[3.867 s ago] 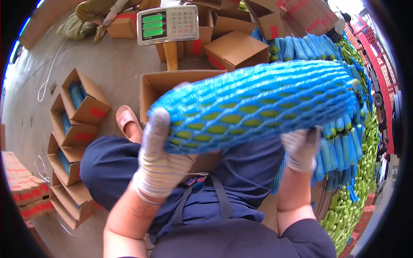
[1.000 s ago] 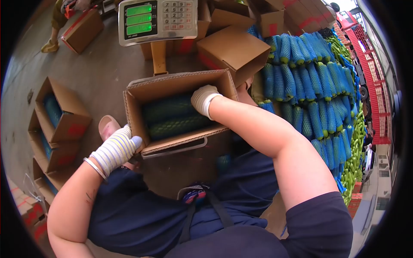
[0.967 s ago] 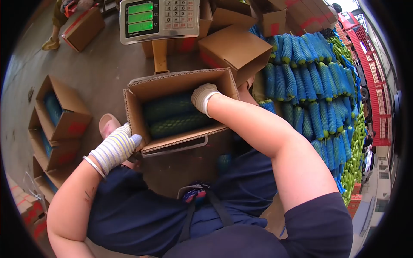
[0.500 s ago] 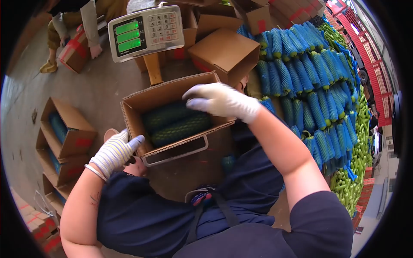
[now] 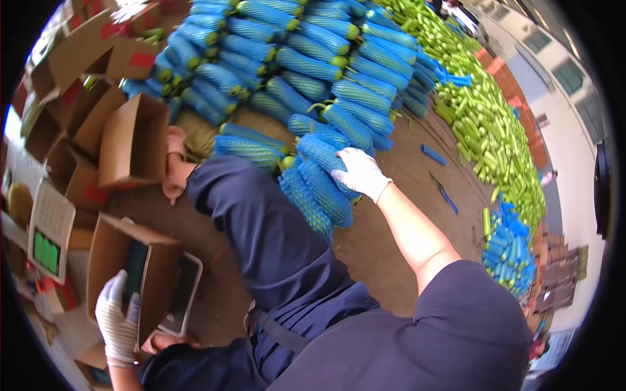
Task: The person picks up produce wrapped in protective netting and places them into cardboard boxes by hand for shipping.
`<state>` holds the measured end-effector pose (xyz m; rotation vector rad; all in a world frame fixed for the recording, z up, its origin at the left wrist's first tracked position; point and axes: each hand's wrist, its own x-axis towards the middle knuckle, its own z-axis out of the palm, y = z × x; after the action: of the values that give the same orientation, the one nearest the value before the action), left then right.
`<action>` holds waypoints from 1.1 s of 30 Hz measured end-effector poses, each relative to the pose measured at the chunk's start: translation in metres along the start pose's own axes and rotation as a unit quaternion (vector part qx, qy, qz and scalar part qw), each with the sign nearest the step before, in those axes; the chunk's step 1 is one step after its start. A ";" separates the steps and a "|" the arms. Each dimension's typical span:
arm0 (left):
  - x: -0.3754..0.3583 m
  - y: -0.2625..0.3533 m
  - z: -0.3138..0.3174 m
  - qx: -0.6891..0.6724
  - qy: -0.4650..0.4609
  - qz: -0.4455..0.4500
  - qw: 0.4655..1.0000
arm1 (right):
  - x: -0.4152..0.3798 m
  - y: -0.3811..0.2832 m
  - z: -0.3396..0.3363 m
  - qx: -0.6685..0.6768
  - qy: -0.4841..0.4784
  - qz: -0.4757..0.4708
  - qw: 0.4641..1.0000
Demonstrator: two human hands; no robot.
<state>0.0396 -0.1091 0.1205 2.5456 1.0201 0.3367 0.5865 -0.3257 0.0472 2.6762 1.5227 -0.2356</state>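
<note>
My right hand [image 5: 360, 173], in a white knit glove, has its fingers curled over a long green gourd [image 5: 323, 155] in a blue foam net, part of a small group beside my knee. At the lower left, my gloved left hand [image 5: 119, 326] grips the near wall of an open cardboard box [image 5: 160, 287], its thumb inside the rim. Dark netted gourds [image 5: 135, 267] show partly inside that box; the rest of its contents are hidden. A metal frame [image 5: 192, 293] sticks out beneath the box.
Stacked rows of netted gourds [image 5: 313, 62] lie ahead. Farther right is a long heap of bare green gourds [image 5: 479, 137]. A scale display [image 5: 51, 238] stands at the left, near another open box [image 5: 134, 143]. Loose blue nets [image 5: 508, 251] lie at the right.
The view has swung right, toward the gourd stacks. My right hand has left the space over the box and taken hold of a netted gourd. My left hand stays at the box.
</note>
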 end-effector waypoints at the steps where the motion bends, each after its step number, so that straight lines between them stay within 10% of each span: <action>1: 0.017 0.002 -0.008 0.000 -0.028 -0.016 0.999 | 0.003 0.020 0.004 0.009 0.009 0.026 1.000; 12: 0.020 0.020 0.054 0.086 0.004 -0.149 0.985 | 0.087 0.134 0.044 0.047 0.200 0.104 0.973; 14: 0.019 0.025 0.062 -0.199 0.025 -0.319 0.926 | 0.124 0.167 0.043 -0.024 0.280 0.084 0.956; 28: -0.023 -0.003 0.058 0.004 -0.060 -0.303 0.951 | 0.201 0.220 -0.051 -0.051 -0.091 0.304 0.947; 33: -0.030 -0.013 0.065 -0.083 -0.008 -0.327 0.941 | 0.194 0.216 -0.022 -0.056 -0.026 0.292 0.954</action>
<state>0.0337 -0.1383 0.0540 1.9133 1.6660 0.1957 0.8718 -0.2683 0.0322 2.8441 0.6498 -0.1760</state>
